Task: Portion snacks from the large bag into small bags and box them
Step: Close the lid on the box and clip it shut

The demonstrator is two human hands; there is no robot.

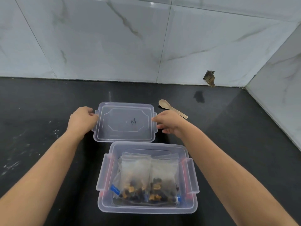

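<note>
While the left hand (81, 119) grips the lid (124, 122) at its left edge, fingers (91, 111) curled round the rim by the clip tab, the right hand (169, 122) meets the opposite edge with its fingers pinching or just touching the tab (the contact is hard to read from this angle). The lid lies flat on the dark bench (40, 128), just behind the box (147, 207). A one-sided hold could let the lid tilt and catch the box's far rim as it comes over, and the bags' upstanding tops might get trapped under it and stop the side clips closing. Inside the clear box lie small bags (146, 176) of mixed snacks, side by side and overlapping, nearly filling it. A wooden spoon (169, 106) rests on the bench behind the right hand.
</note>
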